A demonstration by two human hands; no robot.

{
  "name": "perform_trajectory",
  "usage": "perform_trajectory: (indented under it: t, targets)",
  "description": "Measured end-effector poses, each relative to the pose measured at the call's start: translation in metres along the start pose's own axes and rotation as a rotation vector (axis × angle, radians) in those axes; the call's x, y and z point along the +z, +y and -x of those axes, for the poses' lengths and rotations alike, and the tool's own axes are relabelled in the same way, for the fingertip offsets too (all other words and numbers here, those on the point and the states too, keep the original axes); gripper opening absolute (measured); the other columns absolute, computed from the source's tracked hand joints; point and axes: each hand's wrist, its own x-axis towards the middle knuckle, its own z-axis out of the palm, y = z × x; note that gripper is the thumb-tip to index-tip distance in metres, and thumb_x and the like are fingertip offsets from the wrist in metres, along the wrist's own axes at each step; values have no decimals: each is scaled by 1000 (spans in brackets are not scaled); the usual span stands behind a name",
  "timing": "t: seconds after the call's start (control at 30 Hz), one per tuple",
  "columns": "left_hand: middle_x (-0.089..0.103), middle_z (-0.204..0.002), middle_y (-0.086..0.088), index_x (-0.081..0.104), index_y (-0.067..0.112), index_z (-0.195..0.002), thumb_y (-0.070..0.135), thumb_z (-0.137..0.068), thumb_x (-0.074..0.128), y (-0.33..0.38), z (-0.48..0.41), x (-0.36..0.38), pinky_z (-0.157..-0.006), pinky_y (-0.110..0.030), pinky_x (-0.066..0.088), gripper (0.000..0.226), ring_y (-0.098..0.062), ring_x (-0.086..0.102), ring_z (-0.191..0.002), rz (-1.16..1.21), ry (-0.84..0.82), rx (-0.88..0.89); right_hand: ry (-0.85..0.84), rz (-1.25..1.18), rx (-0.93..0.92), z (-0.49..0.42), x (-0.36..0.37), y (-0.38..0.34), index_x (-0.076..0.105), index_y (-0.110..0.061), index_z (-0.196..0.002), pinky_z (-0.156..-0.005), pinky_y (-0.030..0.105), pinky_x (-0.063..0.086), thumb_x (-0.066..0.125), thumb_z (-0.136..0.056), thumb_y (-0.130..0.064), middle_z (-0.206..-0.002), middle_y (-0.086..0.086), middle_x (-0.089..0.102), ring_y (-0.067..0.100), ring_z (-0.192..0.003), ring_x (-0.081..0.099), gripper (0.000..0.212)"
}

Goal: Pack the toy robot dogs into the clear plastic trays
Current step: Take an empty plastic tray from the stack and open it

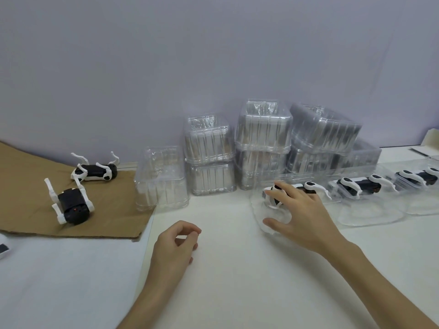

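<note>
Two black-and-white toy robot dogs lie on brown cardboard (114, 210) at the left: one (95, 172) on its back with legs up, one (71, 205) nearer me. On the right, a row of clear trays each holds a dog: the nearest tray (259, 210) has a dog (306, 187), then a second packed dog (361, 185) and a third packed dog (420, 176). My right hand (299, 214) rests with spread fingers on the nearest tray and its dog. My left hand (175, 243) hovers over the table, fingers curled loosely with nothing in them.
Stacks of empty clear trays (261, 143) stand against the purple wall, with one separate stack (161, 179) at the cardboard's edge. A white-and-black object (3, 245) shows at the far left edge. The white table (237, 281) reaches toward me.
</note>
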Motion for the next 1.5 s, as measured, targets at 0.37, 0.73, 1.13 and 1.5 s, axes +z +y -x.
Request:
perform_trajectory:
  t: [0.37,0.73,1.13,1.5]
  targets:
    - [70,-96,6,70,24,-91,10,-97,59,0,-1,2,-58,-26,51,19,-10,69,-72,38,8,36,-58,-114,-125,5,11,-51,37,-44,-149,-113,32,33,55,-92,-62,-166,-17,15,6,-144,31,62]
    - [11,-159,37,13,60,-151,49,-92,50,4,8,8,-76,-13,49,70,8,56,-96,-595,-213,740,246,84,681,-1,-26,58,63,-13,-125,-103,46,30,66,-86,-23,-124,19,58,37,-119,49,41]
    - [40,-104,15,66,38,-128,10,-86,74,3,7,2,-46,-19,44,51,-6,46,-52,-633,54,684,263,-147,78,6,2,-6,70,-29,-114,-95,29,21,71,-90,-30,-110,-12,68,15,-108,58,25]
    - [40,-126,20,57,37,-137,17,-88,73,0,4,2,-62,-21,48,56,1,48,-87,-550,92,576,162,-95,35,9,-5,16,72,-30,-115,-101,34,26,82,-82,-22,-111,-15,66,17,-111,60,36]
